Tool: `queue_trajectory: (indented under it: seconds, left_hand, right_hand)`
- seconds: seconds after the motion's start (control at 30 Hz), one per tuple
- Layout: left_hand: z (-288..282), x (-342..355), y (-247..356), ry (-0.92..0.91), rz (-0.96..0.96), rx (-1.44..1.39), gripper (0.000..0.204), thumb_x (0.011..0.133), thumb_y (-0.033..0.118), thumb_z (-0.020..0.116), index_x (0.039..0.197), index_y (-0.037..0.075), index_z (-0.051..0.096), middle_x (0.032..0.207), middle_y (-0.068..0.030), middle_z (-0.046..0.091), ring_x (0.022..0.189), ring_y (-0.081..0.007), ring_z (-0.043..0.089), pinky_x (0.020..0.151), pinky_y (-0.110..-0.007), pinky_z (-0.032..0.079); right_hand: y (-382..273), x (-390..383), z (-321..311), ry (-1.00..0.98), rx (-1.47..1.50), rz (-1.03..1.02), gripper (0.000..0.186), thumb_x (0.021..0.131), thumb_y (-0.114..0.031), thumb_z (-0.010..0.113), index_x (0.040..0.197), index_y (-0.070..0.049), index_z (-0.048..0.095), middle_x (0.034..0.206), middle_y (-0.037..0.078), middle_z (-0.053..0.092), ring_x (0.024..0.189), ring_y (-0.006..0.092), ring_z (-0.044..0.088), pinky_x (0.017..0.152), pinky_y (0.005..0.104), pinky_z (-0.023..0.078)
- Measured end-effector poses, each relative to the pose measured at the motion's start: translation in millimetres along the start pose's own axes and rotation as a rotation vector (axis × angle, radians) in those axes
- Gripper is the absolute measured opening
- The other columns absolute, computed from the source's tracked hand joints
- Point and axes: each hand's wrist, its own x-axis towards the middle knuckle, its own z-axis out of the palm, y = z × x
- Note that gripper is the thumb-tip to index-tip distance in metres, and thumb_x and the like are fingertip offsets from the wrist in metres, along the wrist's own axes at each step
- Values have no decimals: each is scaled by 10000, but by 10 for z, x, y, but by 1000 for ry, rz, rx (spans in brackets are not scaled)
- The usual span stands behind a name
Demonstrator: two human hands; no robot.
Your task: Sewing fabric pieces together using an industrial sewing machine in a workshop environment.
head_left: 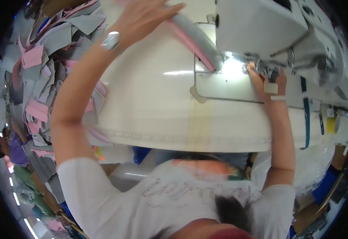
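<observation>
Grey-pink fabric strip (196, 42) under spread left hand (142, 16); right hand (267, 79) fingers curled at sewing machine (261, 24) needle

The left hand (142, 16) lies flat on the far end of a grey-and-pink strip (196, 42) that runs across the white desk (150, 99) to the needle of a sewing machine (261, 28). The right hand (267, 77) sits at the lit needle area, fingers touching the strip's near end under the machine head. A watch (111, 40) is on the left wrist. A heap of grey and pink cut pieces (42, 71) covers the desk's left side.
</observation>
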Motion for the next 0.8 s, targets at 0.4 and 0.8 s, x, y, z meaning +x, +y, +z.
queue_trajectory:
  seconds: [0.4,0.8]
  left_hand:
    - [-363,-353,1214,173,142,-467,428,780,177,705,1200,166,623,1179,-24,612,1023,-210,585,882,-360,462]
    - [-90,-277,1232,276,231,-496,261,795,124,675,1049,184,670,1127,14,636,986,-197,596,814,-323,515]
  right_hand:
    - [-457,439,-427,77,334,70,57,776,-139,649,796,-86,644,712,55,595,732,260,601,749,395,471]
    - [-640,347,-481,-78,114,-302,204,811,-236,680,1004,-295,708,741,-17,566,795,202,555,745,299,457]
